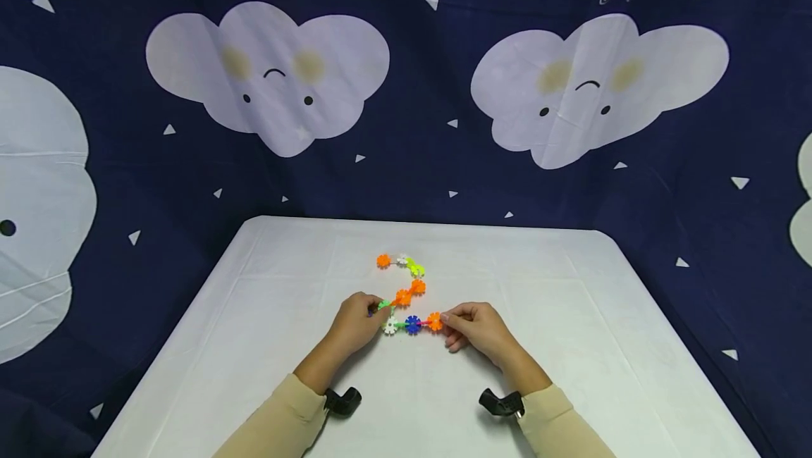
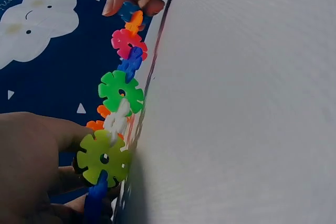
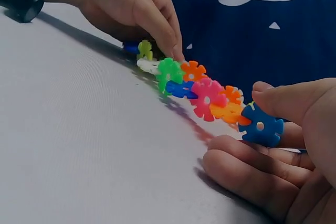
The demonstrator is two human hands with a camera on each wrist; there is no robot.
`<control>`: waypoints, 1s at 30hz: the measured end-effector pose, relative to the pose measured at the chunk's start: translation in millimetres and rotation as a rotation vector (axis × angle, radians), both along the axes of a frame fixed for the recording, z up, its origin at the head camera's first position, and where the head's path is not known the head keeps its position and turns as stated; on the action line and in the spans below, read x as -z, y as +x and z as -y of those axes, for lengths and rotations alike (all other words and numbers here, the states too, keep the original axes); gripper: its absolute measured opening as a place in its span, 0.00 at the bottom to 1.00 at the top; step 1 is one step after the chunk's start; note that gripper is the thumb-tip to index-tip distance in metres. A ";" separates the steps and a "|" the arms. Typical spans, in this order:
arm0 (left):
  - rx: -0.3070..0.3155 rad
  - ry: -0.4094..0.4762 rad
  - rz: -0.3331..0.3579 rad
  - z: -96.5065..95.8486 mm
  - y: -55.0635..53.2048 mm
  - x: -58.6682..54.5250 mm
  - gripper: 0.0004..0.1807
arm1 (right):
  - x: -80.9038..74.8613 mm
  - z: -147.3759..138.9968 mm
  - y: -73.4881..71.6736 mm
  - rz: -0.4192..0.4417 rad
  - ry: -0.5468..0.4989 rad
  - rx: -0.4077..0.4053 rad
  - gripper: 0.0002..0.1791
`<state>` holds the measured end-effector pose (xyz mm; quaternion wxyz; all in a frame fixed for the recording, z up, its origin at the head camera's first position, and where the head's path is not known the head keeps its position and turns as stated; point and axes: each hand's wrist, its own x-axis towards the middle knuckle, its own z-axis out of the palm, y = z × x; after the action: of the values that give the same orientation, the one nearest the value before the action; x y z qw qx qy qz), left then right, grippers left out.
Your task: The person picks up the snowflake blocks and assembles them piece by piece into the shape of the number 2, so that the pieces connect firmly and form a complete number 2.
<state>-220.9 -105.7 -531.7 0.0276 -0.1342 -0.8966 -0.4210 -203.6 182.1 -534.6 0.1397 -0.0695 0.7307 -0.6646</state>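
Note:
A chain of interlocking snowflake discs winds across the table in a shape like a 2. My left hand grips its lower left corner, at a yellow-green disc joined to a blue one. With thumb and fingers my right hand pinches the dark blue disc at the chain's lower right end. Between the hands run white, green, blue, pink and orange discs, partly slotted crosswise. The left fingertips are partly hidden behind the yellow-green disc.
The chain's upper part, with orange discs, yellow discs and an orange end disc, lies farther back on the white table. A dark blue cloth with clouds hangs behind. Black wrist cameras sit at both sleeves.

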 end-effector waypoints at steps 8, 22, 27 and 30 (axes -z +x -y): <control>0.008 -0.037 -0.033 3.2 -4.6 3.2 0.14 | 2.3 -2.8 0.3 -0.046 0.112 0.025 0.16; -0.086 0.201 0.121 12.7 -18.9 1.1 0.16 | 0.6 -9.9 5.2 -0.070 0.173 0.006 0.14; -0.202 0.333 0.086 18.4 -25.3 1.0 0.18 | 0.5 -11.4 6.3 -0.061 0.183 0.011 0.17; -0.279 0.343 0.010 26.5 -30.1 0.6 0.15 | 0.3 -10.1 4.1 -0.052 0.189 0.019 0.19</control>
<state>-251.0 -132.2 -532.3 0.1037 -0.0003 -0.8220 -0.5600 -199.4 192.2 -534.9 0.1204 -0.0665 0.7943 -0.5918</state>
